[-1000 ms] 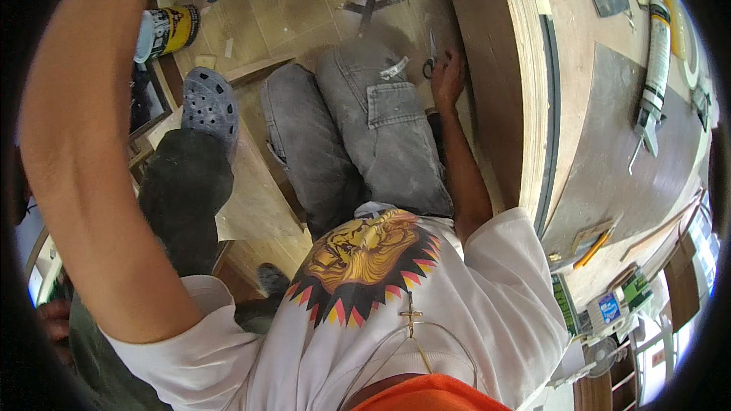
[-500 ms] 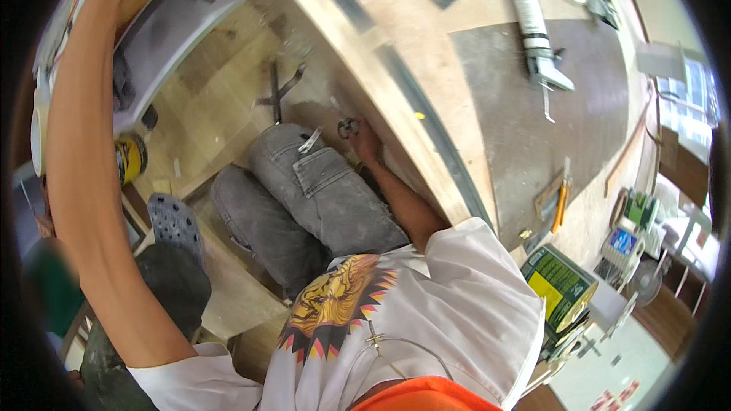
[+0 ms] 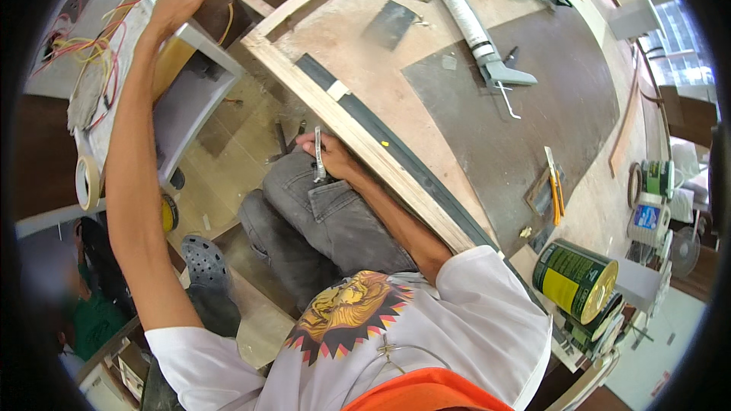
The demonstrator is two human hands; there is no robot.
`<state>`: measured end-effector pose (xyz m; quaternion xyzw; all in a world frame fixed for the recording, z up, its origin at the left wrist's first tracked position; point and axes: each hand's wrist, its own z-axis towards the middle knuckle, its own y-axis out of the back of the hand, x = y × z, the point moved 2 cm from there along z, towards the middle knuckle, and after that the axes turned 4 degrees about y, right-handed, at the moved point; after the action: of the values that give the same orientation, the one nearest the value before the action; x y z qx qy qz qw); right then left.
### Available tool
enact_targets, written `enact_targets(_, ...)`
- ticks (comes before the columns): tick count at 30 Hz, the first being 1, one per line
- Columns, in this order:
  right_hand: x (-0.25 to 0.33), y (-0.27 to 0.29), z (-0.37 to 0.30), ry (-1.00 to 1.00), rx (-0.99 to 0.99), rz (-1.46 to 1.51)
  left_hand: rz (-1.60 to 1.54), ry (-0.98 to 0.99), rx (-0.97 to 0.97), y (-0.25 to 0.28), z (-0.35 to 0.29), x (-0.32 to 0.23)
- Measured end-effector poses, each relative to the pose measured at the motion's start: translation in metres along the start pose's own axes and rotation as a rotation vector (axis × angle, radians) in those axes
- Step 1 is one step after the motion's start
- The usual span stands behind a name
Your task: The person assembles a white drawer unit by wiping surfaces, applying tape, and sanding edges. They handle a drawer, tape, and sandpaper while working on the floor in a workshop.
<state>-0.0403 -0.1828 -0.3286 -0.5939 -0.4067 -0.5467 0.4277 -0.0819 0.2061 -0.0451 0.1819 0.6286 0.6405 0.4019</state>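
Observation:
My left hand (image 3: 181, 4) is at the upper left, its fingers stretched and apart, over the top edge of a white open-fronted cabinet (image 3: 222, 53). Nothing shows in its fingers. Beside my raised knee is my right hand (image 3: 335, 158), next to the wooden edge of the workbench (image 3: 358, 125). Its fingers lie stretched over the knee, partly behind a small clear-and-white strip (image 3: 318, 154) that stands up from the trouser leg. I make out nothing held there. Just past those fingertips, dark tool handles (image 3: 281, 138) show on the floor, mostly hidden by the knee.
On the bench lie a sealant gun with a white cartridge (image 3: 466, 19), an orange utility knife (image 3: 557, 196) and a dark flat sheet (image 3: 533, 84). A green-yellow can (image 3: 575, 278) stands at the right. Loose wires (image 3: 103, 49) and a tape roll (image 3: 88, 180) are at the left.
The view has shifted, bringing my left hand into sight. My right hand has drawn back to the knee; the dark metal thing at its fingers earlier no longer shows there.

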Motion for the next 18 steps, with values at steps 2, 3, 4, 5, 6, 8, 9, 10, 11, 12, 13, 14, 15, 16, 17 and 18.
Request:
enact_targets(2,0.075,-0.005,0.002,0.088,0.030,0.111,0.011,0.000,-0.005,-0.001,-0.004,0.000)
enact_targets(3,0.109,-0.004,0.010,0.131,0.053,0.130,0.013,0.003,0.007,-0.001,-0.005,-0.004)
enact_targets(4,0.132,-0.007,0.024,0.174,0.004,0.220,0.017,0.007,0.015,0.002,-0.005,-0.008)
enact_targets(5,0.141,-0.012,0.043,0.194,-0.033,0.270,-0.007,0.020,0.023,0.005,-0.007,-0.010)
enact_targets(6,0.155,-0.010,0.066,0.311,-0.107,0.123,-0.029,0.033,0.029,0.006,-0.008,-0.011)
enact_targets(8,0.205,0.012,0.113,0.603,-0.315,0.034,-0.040,0.053,0.020,0.010,-0.012,-0.011)
enact_targets(9,0.248,0.022,0.118,0.527,-0.357,0.043,0.007,0.061,-0.015,0.012,-0.020,0.005)
enact_targets(10,0.247,0.054,0.162,0.758,-0.489,-0.054,0.039,0.028,-0.044,0.011,-0.015,0.003)
enact_targets(11,0.252,0.073,0.190,0.697,-0.639,-0.177,0.077,0.024,-0.072,0.013,-0.022,0.012)
enact_targets(12,0.234,0.120,0.233,0.980,-0.843,-0.250,0.055,0.064,-0.028,0.009,-0.012,-0.005)
enact_targets(13,0.227,0.158,0.249,0.785,-1.019,-0.601,0.034,0.073,-0.015,0.007,-0.010,-0.020)
enact_targets(14,0.206,0.235,0.260,0.983,-1.138,-1.144,-0.018,0.030,-0.002,0.000,0.005,-0.058)
enact_targets(15,0.208,0.199,0.257,0.278,-0.724,-1.011,0.008,0.137,0.001,0.010,-0.019,-0.034)
enact_targets(16,0.199,0.229,0.256,0.260,-0.611,-1.145,0.016,0.110,-0.030,0.010,-0.017,-0.038)
enact_targets(17,0.179,0.259,0.251,0.265,-0.641,-1.347,0.019,0.078,-0.049,0.002,-0.008,-0.041)
enact_targets(18,0.177,0.274,0.258,0.098,-0.537,-1.343,0.030,0.050,-0.069,0.010,-0.012,-0.034)
